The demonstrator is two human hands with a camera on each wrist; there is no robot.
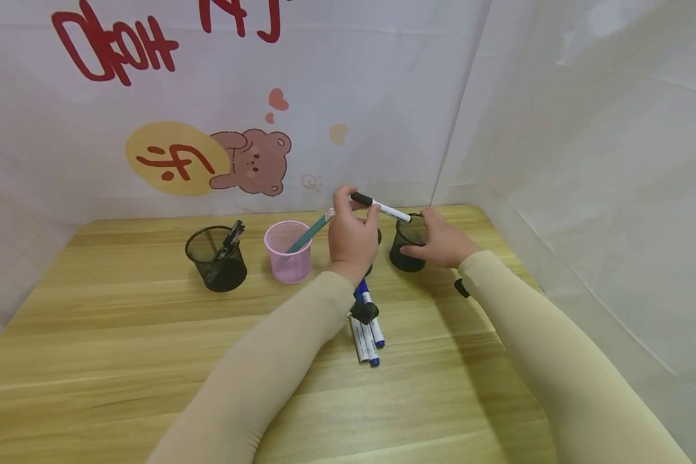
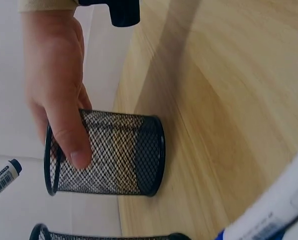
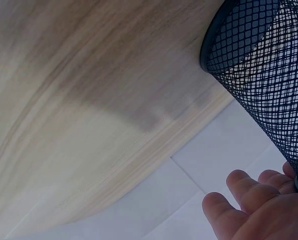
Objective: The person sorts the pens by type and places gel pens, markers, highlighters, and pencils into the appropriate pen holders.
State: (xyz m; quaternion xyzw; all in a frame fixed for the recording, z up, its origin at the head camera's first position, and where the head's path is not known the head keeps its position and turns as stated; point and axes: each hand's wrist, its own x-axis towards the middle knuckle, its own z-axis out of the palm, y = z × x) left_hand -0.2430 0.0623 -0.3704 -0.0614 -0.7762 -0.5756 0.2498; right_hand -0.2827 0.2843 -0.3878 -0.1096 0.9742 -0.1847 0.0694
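Note:
My left hand [image 1: 352,238] pinches a white marker with a black cap [image 1: 390,210] near its capped end. The marker slants down to the right, its other end overlapping the rim of a black mesh pen cup [image 1: 407,252] in the head view. Around that cup's upper part my right hand [image 1: 441,241] is curled, the thumb on its near side in the left wrist view. The cup [image 2: 109,155] stands on the table. Behind my left hand, another black cup [image 1: 377,235] is mostly hidden. Several blue-capped white markers [image 1: 367,338] lie below my left wrist.
A pink mesh cup [image 1: 290,265] holding green pencils [image 1: 310,233] stands left of my left hand. Farther left is a black mesh cup [image 1: 223,274] with black pens [image 1: 230,240]. A white curtain [image 1: 383,129] hangs behind the wooden table [image 1: 122,322].

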